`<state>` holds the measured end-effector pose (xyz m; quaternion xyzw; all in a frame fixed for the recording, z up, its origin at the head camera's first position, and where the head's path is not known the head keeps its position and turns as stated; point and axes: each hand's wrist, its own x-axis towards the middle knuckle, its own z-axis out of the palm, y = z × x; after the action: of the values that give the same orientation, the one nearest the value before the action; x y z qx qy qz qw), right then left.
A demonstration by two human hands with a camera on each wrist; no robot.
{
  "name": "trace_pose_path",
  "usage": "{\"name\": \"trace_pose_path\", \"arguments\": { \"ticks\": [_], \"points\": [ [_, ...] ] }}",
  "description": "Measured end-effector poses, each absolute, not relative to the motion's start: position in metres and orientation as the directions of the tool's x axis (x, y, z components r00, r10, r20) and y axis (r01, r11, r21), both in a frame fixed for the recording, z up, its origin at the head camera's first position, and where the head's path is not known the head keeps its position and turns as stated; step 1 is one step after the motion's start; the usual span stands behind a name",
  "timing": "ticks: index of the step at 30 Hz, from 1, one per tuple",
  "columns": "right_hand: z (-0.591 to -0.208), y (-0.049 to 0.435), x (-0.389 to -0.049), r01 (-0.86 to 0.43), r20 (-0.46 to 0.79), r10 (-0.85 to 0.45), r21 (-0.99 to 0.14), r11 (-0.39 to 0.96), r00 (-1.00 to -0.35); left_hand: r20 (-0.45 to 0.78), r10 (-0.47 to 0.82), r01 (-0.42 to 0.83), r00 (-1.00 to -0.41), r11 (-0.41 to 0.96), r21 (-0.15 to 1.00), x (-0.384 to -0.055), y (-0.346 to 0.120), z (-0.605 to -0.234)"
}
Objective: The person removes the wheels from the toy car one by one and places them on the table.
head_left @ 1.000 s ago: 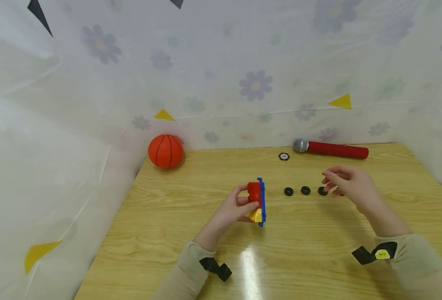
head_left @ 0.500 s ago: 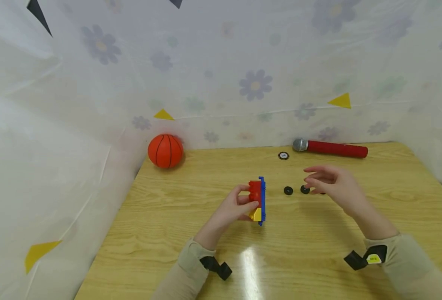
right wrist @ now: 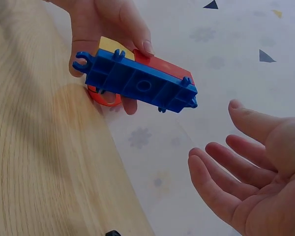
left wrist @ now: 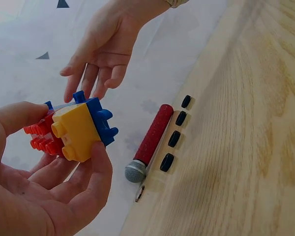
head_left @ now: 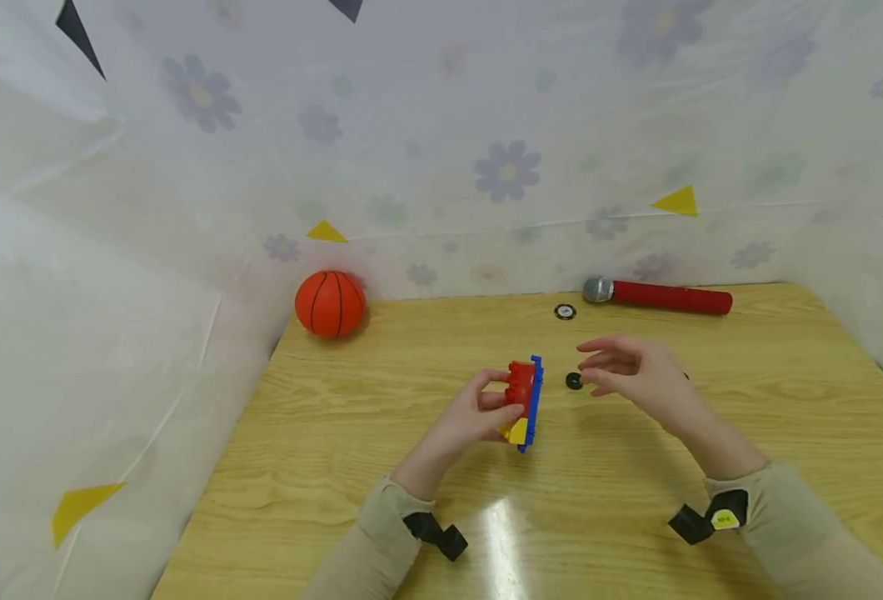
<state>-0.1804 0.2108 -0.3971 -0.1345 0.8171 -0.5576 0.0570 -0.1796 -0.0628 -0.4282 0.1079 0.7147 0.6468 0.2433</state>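
My left hand (head_left: 466,421) grips a toy block car (head_left: 535,403) between thumb and fingers, raised above the table. Its body is red and yellow bricks on a blue chassis (right wrist: 141,82), whose underside with small axle clips faces the right wrist camera. To the right, my right hand (head_left: 647,379) hovers with fingers loosely bent and nothing in them, apart from the car. Below it on the tabletop lie several small black wheels (left wrist: 174,138) in a row. In the head view one wheel (head_left: 574,381) shows plainly; the hand covers most of the others.
At the back left of the wooden table (head_left: 321,467) sits an orange toy basketball (head_left: 330,304). A red-handled microphone (head_left: 670,297) lies along the back right, with a round black-and-white chip (head_left: 565,312) near its head. A flowered white curtain (head_left: 426,150) encloses the back and sides.
My right hand has moved left over the row of wheels, toward the toy car. My left hand keeps its grip and has tilted the car slightly, its top end leaning right.
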Motion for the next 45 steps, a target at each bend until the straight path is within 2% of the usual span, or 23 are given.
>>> {"name": "trace_pose_path", "arguments": {
  "ticks": [17,29,36,45],
  "points": [
    [-0.407,0.188,-0.176,-0.133,0.031,-0.387,-0.962,0.240,-0.921,-0.177,0.520,-0.115,-0.836,0.151,0.982,-0.179,-0.061,-0.428],
    [-0.412,0.186,-0.172,-0.184,0.028,-0.399,-0.915,0.360,-0.917,-0.127,0.600,-0.042,-0.790,0.154,0.987,-0.180,-0.061,-0.433],
    [-0.414,0.187,-0.171,-0.152,-0.006,-0.400,-0.920,0.362,-0.916,-0.099,0.656,0.016,-0.749,0.166,0.986,-0.181,-0.063,-0.434],
    [-0.414,0.187,-0.168,-0.141,-0.019,-0.402,-0.920,0.365,-0.915,-0.094,0.663,0.018,-0.742,0.160,0.987,-0.182,-0.064,-0.434]
  ]
}}
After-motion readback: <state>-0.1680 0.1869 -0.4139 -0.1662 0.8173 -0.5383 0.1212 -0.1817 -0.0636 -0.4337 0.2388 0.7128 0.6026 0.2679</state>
